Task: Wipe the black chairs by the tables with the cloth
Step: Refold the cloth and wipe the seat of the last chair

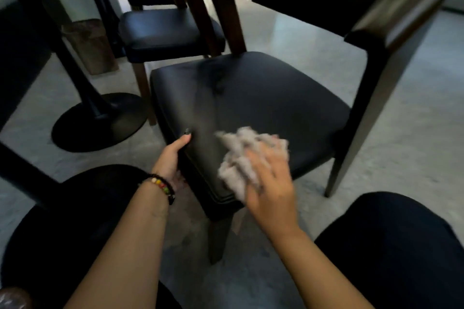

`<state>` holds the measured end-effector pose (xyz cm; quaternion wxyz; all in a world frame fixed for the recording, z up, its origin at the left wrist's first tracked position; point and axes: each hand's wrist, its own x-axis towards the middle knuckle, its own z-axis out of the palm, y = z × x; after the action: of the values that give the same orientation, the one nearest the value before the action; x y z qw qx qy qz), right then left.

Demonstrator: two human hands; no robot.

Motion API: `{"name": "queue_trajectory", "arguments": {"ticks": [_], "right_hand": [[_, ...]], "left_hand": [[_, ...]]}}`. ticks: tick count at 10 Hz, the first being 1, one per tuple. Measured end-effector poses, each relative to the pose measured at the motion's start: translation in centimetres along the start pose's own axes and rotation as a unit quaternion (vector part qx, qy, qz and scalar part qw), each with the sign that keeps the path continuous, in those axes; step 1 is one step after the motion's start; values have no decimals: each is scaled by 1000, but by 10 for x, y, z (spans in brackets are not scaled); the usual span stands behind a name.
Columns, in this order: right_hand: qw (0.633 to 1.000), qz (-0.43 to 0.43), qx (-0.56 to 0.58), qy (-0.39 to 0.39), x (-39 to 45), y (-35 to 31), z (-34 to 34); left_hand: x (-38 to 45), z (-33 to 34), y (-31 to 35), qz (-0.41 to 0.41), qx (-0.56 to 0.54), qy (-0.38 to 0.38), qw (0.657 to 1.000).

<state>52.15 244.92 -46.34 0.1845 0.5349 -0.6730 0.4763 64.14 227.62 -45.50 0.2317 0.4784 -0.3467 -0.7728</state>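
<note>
Far left: dark, out-of-focus shapes cut off by the frame edge, too blurred to name; a black pedestal table base with a round foot standing on the pale mottled stone-look floor; behind it a brownish block-like object, hard to make out. Bottom left: a dark rounded knee in black fabric, and a small reddish-brown rounded thing in the very corner, unidentifiable. Further back: a second black cushioned chair seat on wooden legs, then a third beyond it, dim and partly hidden. Centre: left hand, beaded bracelet at the wrist, clamped on the near left edge of the black padded leather chair seat, thumb on top, fingers hidden under the edge. Just right: crumpled grey cloth lying on the front part of that seat, pressed beneath the right hand, fingers spread over it, motion-blurred; whether closed around the cloth or only flat upon it, impossible to tell. Right: dark wooden chair frame and curved backrest, top cut off; other knee at bottom right.
</note>
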Motion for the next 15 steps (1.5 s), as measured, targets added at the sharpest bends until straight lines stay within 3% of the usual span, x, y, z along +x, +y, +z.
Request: {"name": "queue_trajectory", "arguments": {"ticks": [1,2,3,5,7,9,10,11,12,13,14,15], "right_hand": [[973,201,16,110,8,31,-9],[907,368,51,196,32,48,-17],[841,463,84,266,48,53,-17],[777,553,116,279,23,31,-1],[667,659,254,239,39,71,-18],[695,657,205,207,15,29,-2],[784,569,166,186,-19,-9,16],[881,414,150,173,-37,-35,15],[948,278,103,121,-34,-23,9],[975,205,31,75,-23,-15,7],[997,53,-13,47,-21,-19,8],[999,-28,-35,-4,-17,-26,10]], "left_hand": [[4,-3,0,19,4,33,999],[4,-7,3,23,28,31,999],[2,-6,2,26,22,39,999],[-4,-3,3,28,23,38,999],[-7,-5,4,30,33,25,999],[1,-8,2,32,28,16,999],[3,-11,2,27,33,12,999],[4,-14,2,25,36,9,999],[5,-14,1,25,42,9,999],[7,-14,0,32,51,8,998],[6,-14,1,35,52,2,998],[6,-16,0,29,54,-9,998]]}}
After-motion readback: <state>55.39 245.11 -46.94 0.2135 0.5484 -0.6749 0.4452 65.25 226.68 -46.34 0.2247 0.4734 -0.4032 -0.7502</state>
